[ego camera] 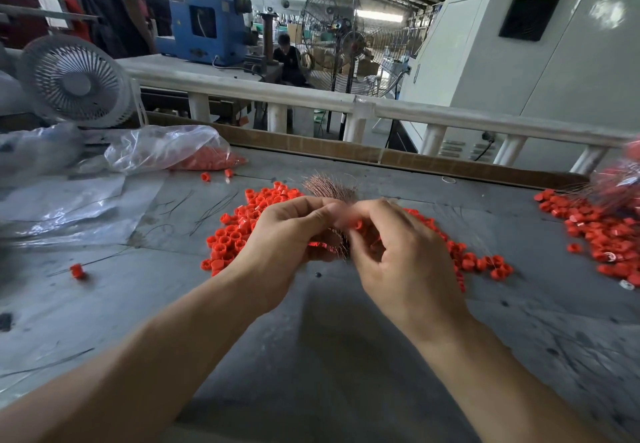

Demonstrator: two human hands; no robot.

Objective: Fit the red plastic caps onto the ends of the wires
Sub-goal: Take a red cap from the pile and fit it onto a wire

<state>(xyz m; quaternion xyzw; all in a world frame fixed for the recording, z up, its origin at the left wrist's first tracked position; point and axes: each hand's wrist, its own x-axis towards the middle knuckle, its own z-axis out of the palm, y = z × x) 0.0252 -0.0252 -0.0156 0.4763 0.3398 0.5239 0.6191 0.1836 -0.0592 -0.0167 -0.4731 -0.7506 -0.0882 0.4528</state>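
My left hand (284,234) grips a bundle of thin copper wires (329,188) whose ends fan out above my fingers. My right hand (398,252) pinches a red plastic cap (358,225) right beside the bundle, close to my left thumb. Both hands meet over the middle of the grey table (311,356). A pile of loose red caps (239,231) lies under and around the hands, partly hidden by them. Whether the cap sits on a wire end is blurred.
A second heap of red caps with wires (602,231) lies at the right edge. A clear plastic bag with caps (180,151) and a white fan (74,82) stand at the back left. Stray black wires (204,210) and a single cap (78,271) lie left. A white railing (346,104) borders the far side.
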